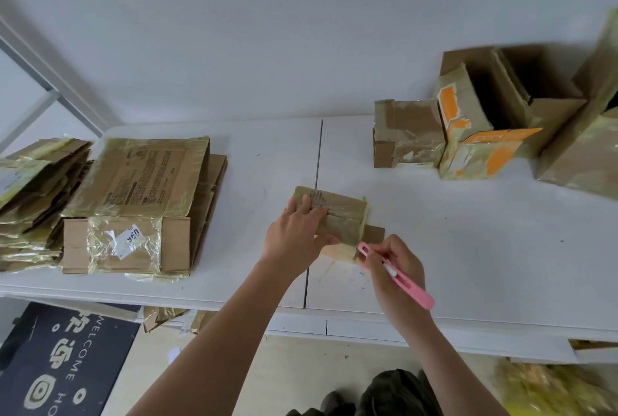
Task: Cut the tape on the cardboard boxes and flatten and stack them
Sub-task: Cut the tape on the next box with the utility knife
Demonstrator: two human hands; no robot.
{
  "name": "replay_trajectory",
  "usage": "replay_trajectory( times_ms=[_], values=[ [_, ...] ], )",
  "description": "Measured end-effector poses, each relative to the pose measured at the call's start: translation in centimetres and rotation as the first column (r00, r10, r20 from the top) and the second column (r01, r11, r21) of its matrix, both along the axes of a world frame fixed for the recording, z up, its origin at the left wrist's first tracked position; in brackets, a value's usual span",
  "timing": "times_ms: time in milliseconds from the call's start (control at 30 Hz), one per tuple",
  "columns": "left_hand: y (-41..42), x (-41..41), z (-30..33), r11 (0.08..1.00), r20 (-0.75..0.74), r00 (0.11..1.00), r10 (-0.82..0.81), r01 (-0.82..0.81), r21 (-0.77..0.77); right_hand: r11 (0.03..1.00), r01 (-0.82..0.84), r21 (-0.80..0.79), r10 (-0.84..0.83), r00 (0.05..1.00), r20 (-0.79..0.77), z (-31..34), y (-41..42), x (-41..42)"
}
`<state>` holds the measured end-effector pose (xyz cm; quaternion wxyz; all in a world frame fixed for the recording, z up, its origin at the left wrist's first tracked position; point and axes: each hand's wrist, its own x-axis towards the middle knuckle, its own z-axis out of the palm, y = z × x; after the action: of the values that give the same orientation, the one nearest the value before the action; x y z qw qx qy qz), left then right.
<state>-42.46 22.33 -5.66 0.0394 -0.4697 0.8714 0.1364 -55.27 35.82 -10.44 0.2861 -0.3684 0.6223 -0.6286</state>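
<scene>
both bare forearms reach up from the bottom edge. right hand [393, 265] has its fingers curled round a slim pink plastic box cutter [396, 276], tip touching the near right corner of a small taped brown cardboard box [337, 218] on the white folding table [468, 248]. left hand [297, 231] lies on the box top, fingers straight and close together, thumb along its near side. left of those fingers sits a stack of flattened taped cardboard boxes [133, 201]; beyond the right fingers stand unflattened taped cardboard boxes [468, 128].
</scene>
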Motion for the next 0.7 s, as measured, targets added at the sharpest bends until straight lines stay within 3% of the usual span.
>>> replay_trajectory(
  times_ms=[167,333,467,600,700],
  values=[
    [0.1,0.5,-0.1,1.000,-0.080,0.997,0.002,0.000,0.029,0.997,-0.064,0.037,0.065,0.997,-0.046,0.9,0.3,-1.2],
    [0.8,1.2,-0.8,0.993,-0.278,0.958,0.065,-0.035,0.111,0.992,0.083,-0.096,-0.087,0.996,-0.037,1.8,-2.4,-2.7],
    [0.8,1.4,-0.7,0.994,-0.390,0.917,0.087,-0.051,0.101,0.999,0.018,-0.029,-0.020,0.995,-0.094,2.1,-4.8,-2.7],
    [-0.1,2.9,0.0,0.977,-0.392,0.894,0.215,-0.198,0.084,0.999,0.019,-0.045,-0.029,0.976,-0.216,1.4,-3.5,-1.6],
    [-0.7,3.7,0.6,0.942,-0.318,0.887,0.336,-0.322,0.097,0.990,-0.139,0.001,0.138,0.986,-0.090,0.3,-1.4,0.5]
  ],
)
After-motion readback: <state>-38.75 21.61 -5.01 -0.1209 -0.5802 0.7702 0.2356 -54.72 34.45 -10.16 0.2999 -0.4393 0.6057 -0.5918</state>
